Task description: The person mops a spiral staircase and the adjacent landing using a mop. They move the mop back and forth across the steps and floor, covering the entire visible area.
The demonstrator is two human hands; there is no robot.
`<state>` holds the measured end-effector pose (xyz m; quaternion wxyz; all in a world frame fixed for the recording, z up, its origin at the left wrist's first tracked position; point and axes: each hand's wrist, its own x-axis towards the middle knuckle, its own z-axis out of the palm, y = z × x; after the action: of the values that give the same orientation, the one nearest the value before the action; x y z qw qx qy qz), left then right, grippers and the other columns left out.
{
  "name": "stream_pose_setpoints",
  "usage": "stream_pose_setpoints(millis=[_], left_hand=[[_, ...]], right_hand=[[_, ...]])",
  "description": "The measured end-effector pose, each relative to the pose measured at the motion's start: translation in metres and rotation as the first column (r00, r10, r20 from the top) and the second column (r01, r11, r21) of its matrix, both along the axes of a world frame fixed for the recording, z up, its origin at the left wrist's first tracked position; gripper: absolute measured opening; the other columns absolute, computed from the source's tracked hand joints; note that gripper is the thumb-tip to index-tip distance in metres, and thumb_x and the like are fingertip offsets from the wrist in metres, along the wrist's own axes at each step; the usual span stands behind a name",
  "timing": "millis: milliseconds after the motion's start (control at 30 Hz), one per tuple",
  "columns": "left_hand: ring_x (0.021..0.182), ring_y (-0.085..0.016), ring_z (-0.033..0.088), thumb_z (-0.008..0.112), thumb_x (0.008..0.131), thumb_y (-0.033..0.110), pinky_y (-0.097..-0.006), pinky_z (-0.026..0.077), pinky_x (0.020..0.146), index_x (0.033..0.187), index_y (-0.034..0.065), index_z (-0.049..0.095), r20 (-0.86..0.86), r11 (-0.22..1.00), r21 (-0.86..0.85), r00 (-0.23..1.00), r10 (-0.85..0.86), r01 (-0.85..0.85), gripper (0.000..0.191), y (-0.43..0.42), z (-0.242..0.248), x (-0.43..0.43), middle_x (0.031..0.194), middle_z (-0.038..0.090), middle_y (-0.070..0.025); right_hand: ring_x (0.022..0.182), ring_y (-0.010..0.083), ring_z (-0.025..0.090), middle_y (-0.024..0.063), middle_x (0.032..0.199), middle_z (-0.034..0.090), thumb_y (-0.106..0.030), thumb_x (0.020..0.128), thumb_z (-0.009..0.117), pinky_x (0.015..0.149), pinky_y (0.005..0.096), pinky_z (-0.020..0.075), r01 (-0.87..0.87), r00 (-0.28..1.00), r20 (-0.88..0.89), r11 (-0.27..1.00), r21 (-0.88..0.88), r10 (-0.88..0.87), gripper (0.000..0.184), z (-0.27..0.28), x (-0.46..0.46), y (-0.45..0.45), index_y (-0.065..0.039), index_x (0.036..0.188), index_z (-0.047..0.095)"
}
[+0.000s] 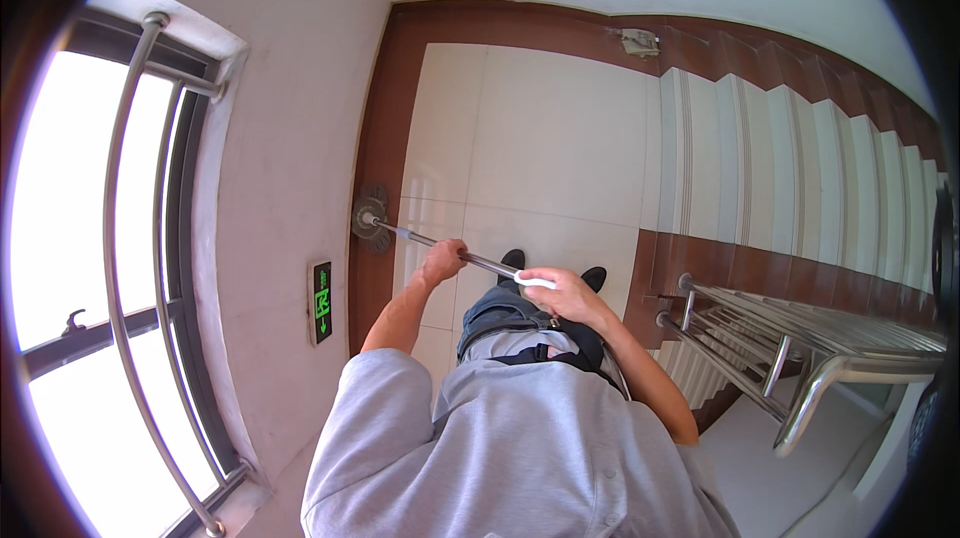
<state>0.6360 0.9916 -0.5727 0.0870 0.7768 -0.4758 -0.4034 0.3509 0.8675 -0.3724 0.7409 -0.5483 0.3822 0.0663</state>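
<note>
Both of my hands hold a mop by its metal pole (491,263). My left hand (444,260) grips the pole partway down. Closer to my body, my right hand (564,293) is closed around the white end of the handle (537,282). The pole slants away to the left, to a round grey mop head (371,219) with fringed strands. That head rests on the brown tile border (375,163) along the left wall. Cream floor tiles (555,133) spread in front of my black shoes (513,259).
Steps (750,155) with grooved edges adjoin the landing on the right. A stainless steel stair railing (750,358) stands at my right side. On the left are a barred window (82,200) and a green exit sign (321,303). A crumpled pale object (640,42) lies by the far wall.
</note>
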Motion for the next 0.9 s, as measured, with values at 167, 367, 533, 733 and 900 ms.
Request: stream_pose_setpoints(millis=[167,367,533,733,900], left_hand=[[0.098,-0.035,0.069,0.077,0.080,0.016,-0.0429,0.056,0.083,0.102,0.0075,0.073,-0.095,0.986,-0.109,0.989,0.115,-0.125,0.025,0.014,-0.004,-0.003,0.102,0.073,-0.0160],[0.100,-0.037,0.067,0.079,0.080,0.022,-0.0441,0.055,0.086,0.100,0.0080,0.073,-0.192,0.972,-0.235,0.981,-0.043,-0.003,0.026,-0.029,0.002,-0.061,0.103,0.071,-0.0164],[0.099,-0.036,0.068,0.079,0.079,0.027,-0.0452,0.055,0.087,0.102,0.0074,0.073,-0.243,0.948,-0.232,0.930,-0.274,0.219,0.031,-0.076,0.000,-0.138,0.101,0.072,-0.0170],[0.098,-0.037,0.068,0.078,0.081,0.031,-0.0479,0.054,0.085,0.097,0.0076,0.072,-0.301,0.843,-0.309,0.796,-0.525,0.440,0.029,-0.109,0.005,-0.202,0.100,0.072,-0.0165],[0.096,-0.037,0.069,0.077,0.079,0.030,-0.0491,0.055,0.084,0.093,0.0092,0.073,-0.197,0.868,-0.224,0.851,-0.486,0.444,0.026,-0.101,-0.014,-0.175,0.095,0.073,-0.0161]], right_hand=[[0.094,0.0167,0.068,0.0107,0.103,0.075,-0.021,0.094,0.067,0.087,0.0309,0.0531,-0.080,0.996,0.021,0.970,-0.230,0.087,0.034,-0.003,0.018,0.006,-0.003,0.123,0.069],[0.087,0.0126,0.064,0.0071,0.097,0.074,-0.018,0.095,0.065,0.081,0.0289,0.0517,0.006,0.994,-0.105,0.955,-0.298,-0.039,0.030,0.045,-0.050,-0.023,-0.001,0.119,0.071],[0.056,0.0027,0.042,-0.0062,0.065,0.050,-0.019,0.100,0.064,0.050,0.0216,0.0322,0.237,0.929,-0.180,0.894,-0.381,-0.323,0.025,0.107,-0.123,-0.017,-0.001,0.115,0.073],[0.055,0.0051,0.048,-0.0018,0.062,0.056,-0.024,0.099,0.065,0.051,0.0236,0.0360,0.282,0.802,-0.317,0.790,-0.544,-0.506,0.028,0.164,-0.151,-0.001,0.000,0.108,0.076],[0.053,0.0047,0.047,-0.0018,0.062,0.056,-0.026,0.101,0.063,0.049,0.0232,0.0349,0.330,0.817,-0.305,0.831,-0.448,-0.489,0.029,0.141,-0.135,-0.009,0.000,0.107,0.076]])
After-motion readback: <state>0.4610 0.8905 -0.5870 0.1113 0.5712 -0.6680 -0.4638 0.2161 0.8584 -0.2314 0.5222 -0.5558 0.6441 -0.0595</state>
